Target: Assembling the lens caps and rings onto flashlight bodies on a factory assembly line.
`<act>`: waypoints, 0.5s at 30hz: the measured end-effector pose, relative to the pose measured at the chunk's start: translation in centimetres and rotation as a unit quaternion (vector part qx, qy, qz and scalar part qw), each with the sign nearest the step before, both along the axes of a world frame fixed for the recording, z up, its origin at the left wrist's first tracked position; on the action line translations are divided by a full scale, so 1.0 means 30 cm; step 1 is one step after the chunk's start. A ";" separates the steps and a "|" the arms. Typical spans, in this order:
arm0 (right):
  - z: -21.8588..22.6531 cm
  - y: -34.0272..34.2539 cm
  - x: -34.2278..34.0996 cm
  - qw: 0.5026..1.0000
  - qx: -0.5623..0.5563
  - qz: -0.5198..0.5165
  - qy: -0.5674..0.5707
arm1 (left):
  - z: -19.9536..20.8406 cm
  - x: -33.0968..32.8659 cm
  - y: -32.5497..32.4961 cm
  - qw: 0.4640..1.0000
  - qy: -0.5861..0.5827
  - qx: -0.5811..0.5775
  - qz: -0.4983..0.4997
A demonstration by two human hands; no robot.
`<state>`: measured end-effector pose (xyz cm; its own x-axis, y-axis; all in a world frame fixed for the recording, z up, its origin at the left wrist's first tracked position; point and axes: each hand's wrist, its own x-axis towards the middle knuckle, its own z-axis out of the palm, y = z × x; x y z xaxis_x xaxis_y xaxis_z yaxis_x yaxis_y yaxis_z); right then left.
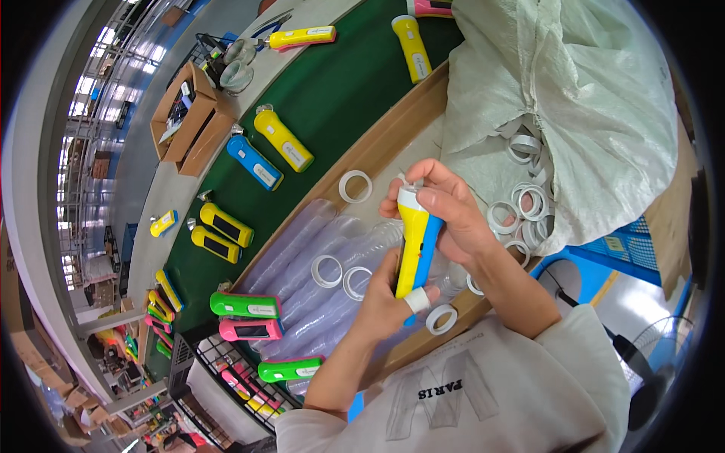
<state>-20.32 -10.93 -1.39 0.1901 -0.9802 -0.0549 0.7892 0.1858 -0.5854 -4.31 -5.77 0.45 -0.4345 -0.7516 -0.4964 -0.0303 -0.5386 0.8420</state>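
A yellow and blue flashlight stands nearly upright before me, its head end up. My left hand is closed around the lower body, with a white wrap on one finger. At the top, my right hand pinches the white ring around the flashlight's head; its fingers partly cover that end. Below the hands, stacks of clear plastic cups lie in a shallow cardboard tray. Loose white rings rest on and beside them.
A white woven sack spills several white rings at the right. On the green belt lie yellow flashlights, a blue one, and green and pink ones. A black wire basket stands lower left; an open cardboard box sits beyond the belt.
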 end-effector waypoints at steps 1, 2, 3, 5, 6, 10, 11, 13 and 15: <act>0.003 0.012 0.013 1.000 0.012 0.015 -0.021 | 0.003 0.006 0.031 0.997 0.048 0.068 -0.007; 0.020 0.030 0.022 0.999 0.014 0.025 -0.020 | -0.002 0.002 0.076 0.994 0.081 0.078 0.015; 0.020 0.044 0.034 0.999 0.014 0.028 -0.018 | 0.006 0.005 0.105 0.965 0.211 0.151 0.022; 0.007 0.071 0.059 0.979 -0.027 0.060 -0.195 | 0.012 -0.013 0.164 0.871 0.419 0.253 0.037; 0.001 0.085 0.071 0.969 -0.054 0.070 -0.231 | 0.013 -0.014 0.177 0.871 0.421 0.251 0.037; -0.006 0.096 0.060 0.959 -0.051 0.082 -0.265 | 0.011 -0.004 0.194 0.958 0.258 0.122 0.029; 0.000 0.099 0.035 0.992 -0.066 0.053 -0.097 | 0.004 0.002 0.183 0.999 0.034 -0.020 0.027; 0.019 0.114 0.021 0.994 -0.030 -0.012 0.107 | -0.031 0.007 0.134 0.938 -0.233 -0.256 -0.005; 0.012 0.117 0.028 0.994 -0.033 -0.034 0.094 | -0.041 0.009 0.130 0.929 -0.228 -0.293 0.006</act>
<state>-19.47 -7.41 -1.03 0.1154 -0.9931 -0.0186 0.6743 0.0921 -0.7327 -4.05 -1.87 -0.79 -0.2701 -0.9539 -0.1313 -0.4520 0.0052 0.8920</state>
